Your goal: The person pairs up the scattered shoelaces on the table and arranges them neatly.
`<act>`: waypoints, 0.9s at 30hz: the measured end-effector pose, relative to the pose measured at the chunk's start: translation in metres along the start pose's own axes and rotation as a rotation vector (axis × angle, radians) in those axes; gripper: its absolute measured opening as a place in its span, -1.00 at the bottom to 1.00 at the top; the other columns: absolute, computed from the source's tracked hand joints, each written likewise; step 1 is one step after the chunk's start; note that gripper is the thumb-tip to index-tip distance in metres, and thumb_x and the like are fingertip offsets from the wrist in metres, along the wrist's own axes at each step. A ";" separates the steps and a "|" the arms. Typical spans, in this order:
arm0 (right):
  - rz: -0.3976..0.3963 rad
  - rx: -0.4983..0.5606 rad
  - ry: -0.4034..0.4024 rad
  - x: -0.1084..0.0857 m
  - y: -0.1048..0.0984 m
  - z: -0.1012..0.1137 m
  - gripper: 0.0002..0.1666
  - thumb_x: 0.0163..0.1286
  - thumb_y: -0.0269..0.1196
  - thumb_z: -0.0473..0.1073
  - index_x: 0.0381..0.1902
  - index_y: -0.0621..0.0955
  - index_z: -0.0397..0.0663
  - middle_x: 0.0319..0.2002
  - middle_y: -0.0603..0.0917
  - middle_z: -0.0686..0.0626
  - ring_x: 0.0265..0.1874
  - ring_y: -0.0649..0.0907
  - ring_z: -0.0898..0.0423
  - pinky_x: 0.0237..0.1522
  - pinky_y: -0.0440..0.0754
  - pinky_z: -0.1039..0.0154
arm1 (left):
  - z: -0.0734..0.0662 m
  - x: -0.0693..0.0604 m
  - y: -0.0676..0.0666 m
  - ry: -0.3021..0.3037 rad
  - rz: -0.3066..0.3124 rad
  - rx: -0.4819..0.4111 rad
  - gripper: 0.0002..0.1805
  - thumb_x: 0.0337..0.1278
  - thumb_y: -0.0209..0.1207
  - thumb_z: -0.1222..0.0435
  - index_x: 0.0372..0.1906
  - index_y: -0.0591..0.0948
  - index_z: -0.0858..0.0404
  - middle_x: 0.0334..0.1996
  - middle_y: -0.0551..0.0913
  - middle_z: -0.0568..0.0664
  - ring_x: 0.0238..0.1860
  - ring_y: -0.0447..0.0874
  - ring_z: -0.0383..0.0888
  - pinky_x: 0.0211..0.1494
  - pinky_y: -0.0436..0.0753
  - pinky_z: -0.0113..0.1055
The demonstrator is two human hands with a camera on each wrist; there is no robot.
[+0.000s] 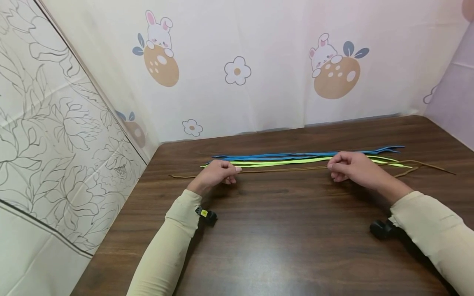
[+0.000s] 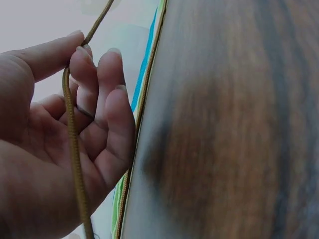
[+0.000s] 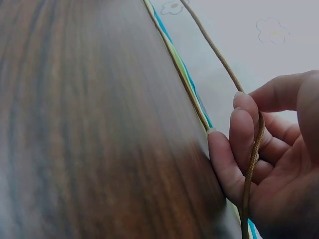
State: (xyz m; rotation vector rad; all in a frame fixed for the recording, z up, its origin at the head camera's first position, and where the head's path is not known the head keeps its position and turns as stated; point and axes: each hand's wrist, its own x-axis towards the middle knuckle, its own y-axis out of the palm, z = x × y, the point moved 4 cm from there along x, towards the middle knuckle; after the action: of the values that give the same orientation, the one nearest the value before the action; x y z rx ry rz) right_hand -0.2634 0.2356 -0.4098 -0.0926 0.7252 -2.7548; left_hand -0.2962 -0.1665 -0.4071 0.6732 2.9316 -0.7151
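A brown braided cord (image 1: 282,169) stretches between my two hands. My left hand (image 1: 216,174) pinches it between thumb and index finger; in the left wrist view the cord (image 2: 75,154) runs down across the palm. Farther right, the thumb and fingertips of my right hand (image 1: 353,169) pinch the same cord (image 3: 217,50), whose free end trails over that palm. Another brown strand (image 2: 144,84) lies on the table beside the laces. Flat neon-yellow laces (image 1: 259,164) lie just behind the cord, and blue laces (image 1: 266,156) lie behind those, all roughly parallel.
The dark wooden table (image 1: 266,230) extends toward me from the laces. A patterned curtain (image 1: 274,102) hangs along its back edge, and a floral sheet (image 1: 74,123) hangs at the left. Brown cord ends (image 1: 437,167) spread out at the right.
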 end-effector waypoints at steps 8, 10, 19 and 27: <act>-0.040 -0.008 0.005 0.000 -0.012 -0.007 -0.64 0.58 0.12 -0.14 0.01 0.54 -0.42 -0.30 0.68 -0.18 -0.38 0.69 0.09 -0.27 0.73 0.19 | -0.001 0.003 -0.003 0.003 -0.077 -0.065 -0.59 0.28 0.32 0.13 -0.17 0.65 0.49 -0.38 0.72 0.09 -0.30 0.69 -0.04 -0.13 0.68 -0.18; -0.051 -0.013 0.000 -0.001 -0.016 -0.009 -0.63 0.58 0.11 -0.14 0.01 0.54 -0.43 -0.31 0.68 -0.17 -0.39 0.69 0.09 -0.28 0.73 0.20 | -0.001 0.003 -0.004 -0.004 -0.098 -0.084 -0.61 0.27 0.33 0.15 -0.16 0.65 0.47 -0.36 0.72 0.11 -0.30 0.69 -0.04 -0.13 0.68 -0.18; -0.118 -0.014 -0.011 -0.002 -0.021 -0.012 -0.58 0.57 0.13 -0.07 0.02 0.53 -0.41 -0.31 0.68 -0.19 -0.40 0.68 0.09 -0.32 0.72 0.20 | 0.000 0.001 -0.006 -0.038 -0.113 -0.127 -0.83 0.29 0.31 0.27 -0.19 0.63 0.31 -0.17 0.68 0.24 -0.22 0.71 -0.06 -0.12 0.68 -0.23; -0.271 -0.020 -0.001 -0.004 -0.030 -0.014 -0.58 0.54 0.17 -0.05 0.00 0.55 -0.38 -0.33 0.72 -0.07 -0.42 0.68 0.18 -0.36 0.69 0.28 | 0.002 0.002 -0.008 -0.015 -0.160 -0.148 -0.87 0.26 0.30 0.34 -0.18 0.63 0.31 -0.25 0.68 0.15 -0.26 0.70 -0.07 -0.18 0.67 -0.24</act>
State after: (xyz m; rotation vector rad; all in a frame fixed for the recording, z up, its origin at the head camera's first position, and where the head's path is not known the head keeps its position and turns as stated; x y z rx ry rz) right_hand -0.2695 0.2680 -0.4075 -0.2116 0.7927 -3.0028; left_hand -0.3018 -0.1726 -0.4059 0.4231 3.0118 -0.5033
